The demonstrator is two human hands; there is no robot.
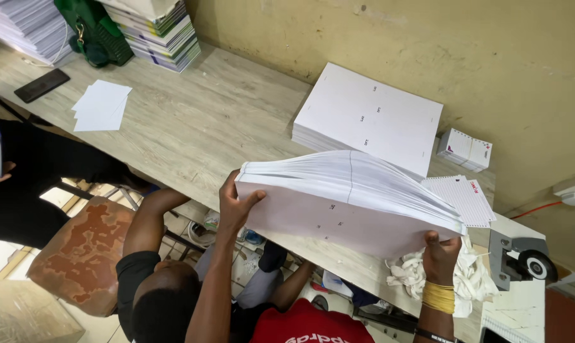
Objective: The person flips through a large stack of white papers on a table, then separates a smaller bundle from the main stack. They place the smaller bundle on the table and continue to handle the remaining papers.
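So the person has a thick wad of white sheets (351,197) lifted off the worktop (192,127), gripped at both ends. The left hand (236,203) is clamped on the 9 o'clock edge, thumb on top and fingers curled under. The right hand (441,254) pinches the 4 o'clock corner from below, with a bundle of yellow rubber bands (439,296) round the wrist. The wad sags and fans out a bit along its top edge.

Just past it at 12 o'clock sits a flat stack of white paper (370,121) on the worktop, against the wall. At 3 o'clock there are small printed pads (465,149), and a heap of white cloth (471,279) near the right hand. Way off at 10 o'clock: loose white sheets (101,106), a black phone (41,85), a green bag (93,32) and stacked booklets (163,35). Another person in black (154,292) is bent over below the worktop edge at 7 o'clock.
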